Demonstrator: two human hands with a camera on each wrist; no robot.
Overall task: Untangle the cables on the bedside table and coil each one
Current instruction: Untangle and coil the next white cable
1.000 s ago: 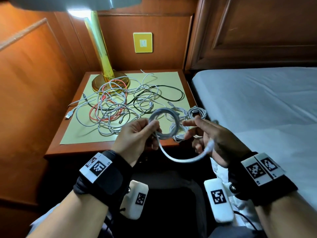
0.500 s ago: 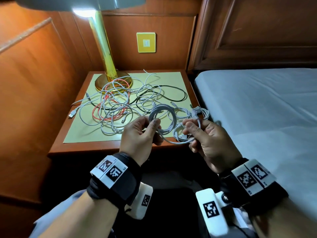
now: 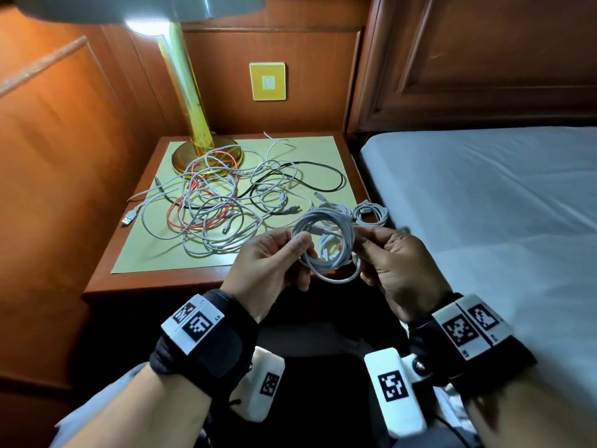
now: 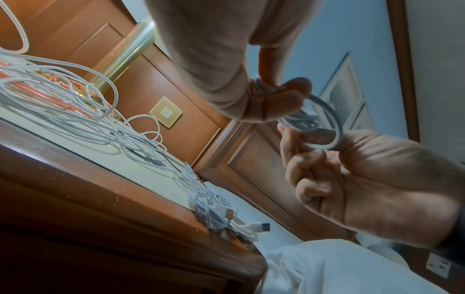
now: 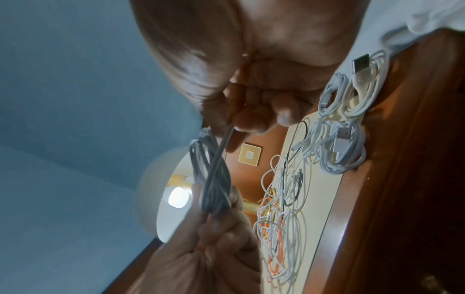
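A bed with a pale grey sheet stood just beside the wooden bedside desk topped with a pale yellow mat. A brass lamp rose at the desk's back. A loose tangle of white, orange and black cables sprawled over the mat, with small coiled white cables near its right edge. Above the front edge, the left hand and right hand each pinched one side of a coiled white cable, fingers curled around its loops.
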